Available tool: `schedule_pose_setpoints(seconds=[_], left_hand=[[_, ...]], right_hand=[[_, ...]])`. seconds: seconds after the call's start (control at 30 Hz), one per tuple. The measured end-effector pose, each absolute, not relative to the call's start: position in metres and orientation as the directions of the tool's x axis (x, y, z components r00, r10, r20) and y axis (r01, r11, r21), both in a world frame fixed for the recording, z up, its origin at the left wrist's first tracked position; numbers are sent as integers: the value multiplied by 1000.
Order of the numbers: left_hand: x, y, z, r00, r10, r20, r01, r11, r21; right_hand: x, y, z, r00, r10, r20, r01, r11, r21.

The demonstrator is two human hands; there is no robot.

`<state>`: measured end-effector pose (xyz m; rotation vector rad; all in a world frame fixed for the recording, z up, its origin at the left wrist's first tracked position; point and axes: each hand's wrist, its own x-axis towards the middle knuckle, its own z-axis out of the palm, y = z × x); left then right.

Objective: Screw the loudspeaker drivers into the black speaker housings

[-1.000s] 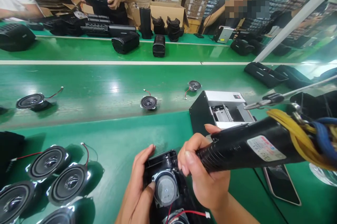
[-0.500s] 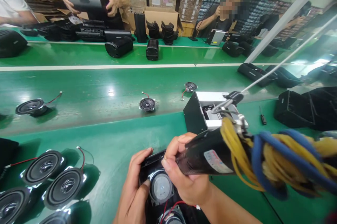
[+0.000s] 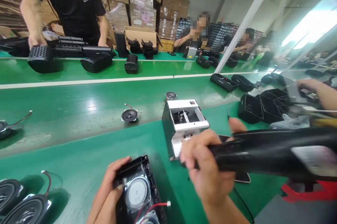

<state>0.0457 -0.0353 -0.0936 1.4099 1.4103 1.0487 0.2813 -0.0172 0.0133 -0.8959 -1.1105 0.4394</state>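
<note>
My left hand [image 3: 107, 190] grips a black plastic speaker housing [image 3: 133, 162] at its edge, low in the view. A round speaker driver [image 3: 137, 193] sits inside, with a red and black wire ending in a white connector [image 3: 167, 203]. My right hand [image 3: 207, 166] is shut around a black electric screwdriver [image 3: 265, 154], which lies almost level and is blurred. That hand is right by the front corner of a black and white screw feeder [image 3: 184, 122]. The screwdriver's tip is hidden by my fingers. A smartphone [image 3: 240, 178] lies partly under the tool.
Loose speaker drivers [image 3: 26, 210] lie at the lower left on the green workbench [image 3: 65, 157]. Black housings [image 3: 250, 108] stand to the right. Another person's hand [image 3: 313, 89] reaches in at the right. Beyond a conveyor belt [image 3: 79, 101], a co-worker's hand [image 3: 34, 43] rests on a black speaker.
The view has tilted up and swung, showing more of the room. The screwdriver has moved closer to the screw feeder, its cables now out of view. The co-worker has set down the grey panel.
</note>
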Motion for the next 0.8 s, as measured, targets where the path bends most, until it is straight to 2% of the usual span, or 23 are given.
schedule_pose_setpoints(seconds=[0.07, 0.13, 0.27, 0.37, 0.43, 0.5, 0.6, 0.67, 0.73, 0.8], left_hand=[[47, -20, -92, 92, 993, 68, 320, -95, 943], [50, -4, -89, 165, 977, 139, 341, -188, 921], [52, 10, -69, 190, 963, 193, 358, -251, 899], [51, -6, -46, 232, 945, 233, 470, -318, 823], [56, -24, -33, 356, 890, 284, 578, -449, 682], [65, -40, -28, 524, 792, 315, 626, -608, 488], [81, -54, -35, 697, 650, 303, 606, -760, 235], [83, -57, -45, 733, 606, 309, 593, -792, 145], [76, -60, -53, 703, 628, 333, 617, -772, 152], [64, -63, -56, 635, 697, 332, 661, -713, 232]], right_hand=[[306, -12, 20, 499, 586, 639, 124, 681, -721], [326, -5, 21, 507, 551, 663, 175, 687, -705], [339, -1, 11, 466, 633, 619, 197, 607, -770], [334, -14, 7, 441, 733, 518, 107, 530, -841], [326, -25, 9, 412, 819, 401, -14, 445, -895], [316, -37, 14, 394, 859, 327, -135, 406, -904], [296, -48, 24, 418, 839, 349, -251, 476, -843], [282, -52, 25, 419, 821, 389, -298, 528, -795], [270, -53, 20, 390, 816, 426, -315, 553, -771], [262, -55, 10, 335, 819, 466, -296, 561, -773]])
